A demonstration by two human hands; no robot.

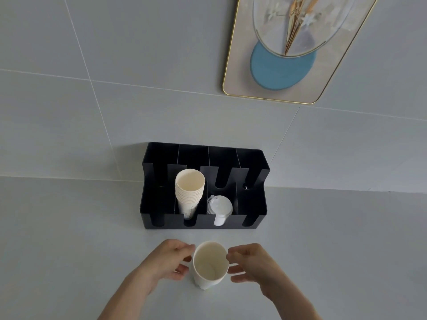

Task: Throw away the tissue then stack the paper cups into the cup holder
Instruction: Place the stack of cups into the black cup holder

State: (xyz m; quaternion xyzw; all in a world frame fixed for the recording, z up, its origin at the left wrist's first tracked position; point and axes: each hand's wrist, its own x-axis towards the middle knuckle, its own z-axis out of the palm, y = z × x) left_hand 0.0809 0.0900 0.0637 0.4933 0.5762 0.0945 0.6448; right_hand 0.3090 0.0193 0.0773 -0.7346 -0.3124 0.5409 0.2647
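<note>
Both hands, left (166, 259) and right (250, 264), are cupping my cup (209, 264) loosely, fingers unclenched, steadying it before the holder (203, 220).

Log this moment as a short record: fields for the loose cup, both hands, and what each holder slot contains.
loose cup: paper cup, upright on the counter, empty, in front of the cup holder
left hand: open, at the cup's left side
right hand: open, at the cup's right side
slot 1 from left: nothing visible
slot 2: stack of paper cups
slot 3: white lids
slot 4: nothing visible
tissue: not in view
</note>
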